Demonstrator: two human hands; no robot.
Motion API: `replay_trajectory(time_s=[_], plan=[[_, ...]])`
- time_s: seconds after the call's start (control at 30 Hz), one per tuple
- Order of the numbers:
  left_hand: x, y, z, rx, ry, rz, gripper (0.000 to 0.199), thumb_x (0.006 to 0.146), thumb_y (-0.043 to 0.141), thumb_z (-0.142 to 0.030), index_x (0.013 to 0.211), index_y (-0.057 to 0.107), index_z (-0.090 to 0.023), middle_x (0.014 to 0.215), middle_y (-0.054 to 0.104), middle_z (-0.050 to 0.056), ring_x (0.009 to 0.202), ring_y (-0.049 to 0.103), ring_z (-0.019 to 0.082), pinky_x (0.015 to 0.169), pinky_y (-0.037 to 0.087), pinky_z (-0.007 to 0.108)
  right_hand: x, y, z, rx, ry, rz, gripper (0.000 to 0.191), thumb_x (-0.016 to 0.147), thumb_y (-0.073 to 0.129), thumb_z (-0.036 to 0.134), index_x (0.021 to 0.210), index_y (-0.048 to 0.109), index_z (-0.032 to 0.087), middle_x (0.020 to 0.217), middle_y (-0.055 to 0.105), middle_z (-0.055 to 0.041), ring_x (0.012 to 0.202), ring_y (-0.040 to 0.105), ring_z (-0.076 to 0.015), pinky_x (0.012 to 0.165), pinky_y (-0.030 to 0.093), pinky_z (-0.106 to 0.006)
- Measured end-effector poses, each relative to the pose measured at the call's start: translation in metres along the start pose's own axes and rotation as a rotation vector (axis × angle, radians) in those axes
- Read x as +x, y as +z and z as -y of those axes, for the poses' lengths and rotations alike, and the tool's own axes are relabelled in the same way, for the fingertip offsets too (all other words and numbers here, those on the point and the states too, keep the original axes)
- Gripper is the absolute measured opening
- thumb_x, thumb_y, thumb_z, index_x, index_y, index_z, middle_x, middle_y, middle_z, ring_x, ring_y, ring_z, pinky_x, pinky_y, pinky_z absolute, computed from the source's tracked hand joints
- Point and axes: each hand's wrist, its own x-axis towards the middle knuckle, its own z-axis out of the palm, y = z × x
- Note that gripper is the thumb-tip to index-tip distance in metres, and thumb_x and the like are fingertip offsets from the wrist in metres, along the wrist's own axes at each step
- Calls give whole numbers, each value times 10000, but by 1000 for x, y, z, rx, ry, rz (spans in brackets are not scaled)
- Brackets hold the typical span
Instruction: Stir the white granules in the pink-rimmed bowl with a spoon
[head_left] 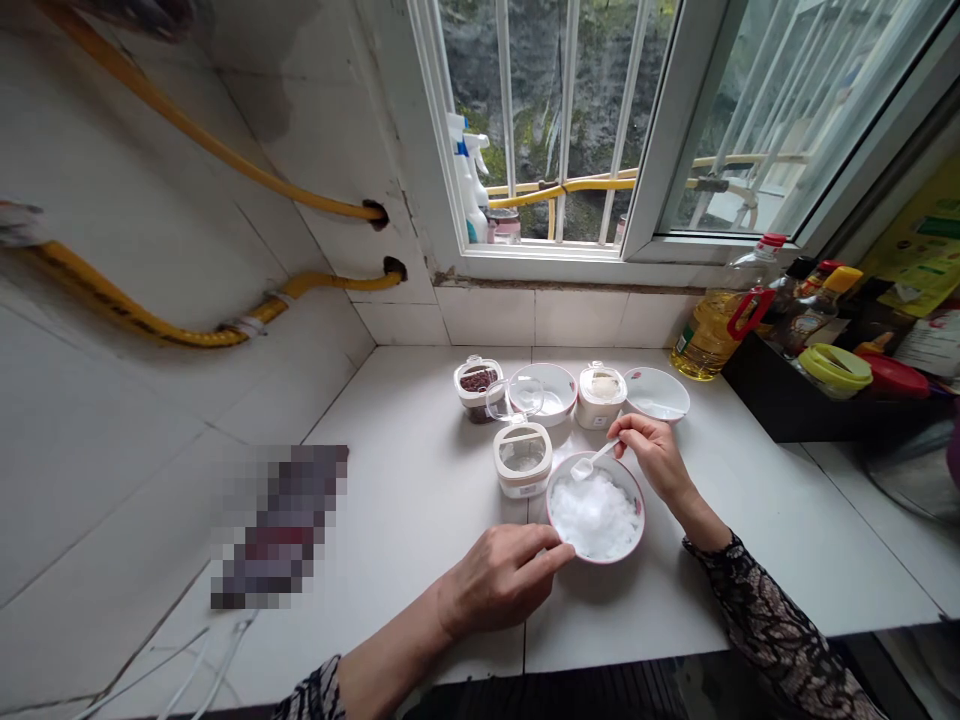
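Observation:
A bowl (600, 518) heaped with white grains stands near the counter's front edge. At its lower left rim, my left hand (510, 575) rests with its fingers closed on the edge. My right hand (651, 455) pinches the handle of a small white spoon (583, 467), whose head is over the upper left part of the bowl. Just left of the bowl is a square jar (523, 460) with its clear lid raised. Behind are a jar of dark red contents (480, 385), a white bowl (551, 392), a jar of pale contents (600, 392) and another white bowl (658, 393).
An oil bottle (709, 325) stands at the back right beside a black box (772, 395) of bottles and lidded containers. A blurred dark object (285, 530) and white cables lie at the left. The window is behind the counter, with yellow hoses on the left wall.

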Motion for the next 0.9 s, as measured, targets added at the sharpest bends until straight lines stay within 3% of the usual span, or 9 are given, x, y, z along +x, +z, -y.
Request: replay_trajectory(time_s=[0.17, 0.3, 0.47, 0.6, 0.67, 0.73, 0.9], plan=[[1, 0, 0, 2, 0, 4, 373, 806, 435, 1, 1126, 555, -146, 805, 673, 57, 620, 627, 126, 545, 535, 210, 4, -5, 0, 137, 68, 14, 137, 704, 565, 262, 662, 672, 186, 508, 617, 9, 545, 585, -166, 657, 495, -322], [2, 0, 0, -4, 1, 6, 368, 803, 433, 3, 1117, 556, -146, 802, 671, 55, 622, 619, 127, 537, 532, 215, 0, 3, 6, 179, 8, 14, 143, 782, 593, 299, 791, 676, 183, 646, 691, -19, 652, 659, -186, 722, 521, -336], [2, 2, 0, 0, 5, -12, 369, 789, 435, 10, 1102, 561, -138, 812, 676, 53, 626, 607, 127, 532, 515, 219, -15, 23, 19, -23, -308, 60, 162, 949, 505, 284, 976, 644, 206, 831, 732, -47, 814, 689, -202, 768, 519, -341], [2, 3, 0, 24, 7, -5, 351, 766, 433, 7, 1053, 576, -136, 789, 663, 43, 599, 579, 127, 495, 479, 223, -18, 30, 22, -364, -732, 129, 211, 949, 471, 134, 978, 660, 224, 864, 746, -50, 846, 653, -212, 826, 461, -382], [1, 4, 0, 37, 5, -10, 337, 764, 431, -5, 1035, 578, -141, 771, 650, 32, 590, 567, 127, 481, 462, 228, -17, 29, 22, -439, -850, 167, 251, 932, 464, 86, 989, 662, 231, 849, 753, -36, 826, 656, -210, 855, 433, -399], [0, 5, 1, 47, 7, -7, 329, 768, 435, -17, 1039, 575, -140, 774, 647, 30, 583, 559, 122, 475, 451, 229, -16, 24, 22, -419, -850, 142, 262, 924, 467, 77, 996, 665, 233, 844, 749, -34, 827, 660, -210, 849, 433, -392], [0, 5, 2, 55, 13, 3, 322, 779, 440, -31, 1052, 575, -135, 791, 654, 32, 584, 559, 118, 473, 451, 228, -15, 3, 21, -261, -684, -27, 172, 892, 524, 138, 892, 671, 227, 693, 691, -14, 705, 621, -206, 715, 472, -352]])
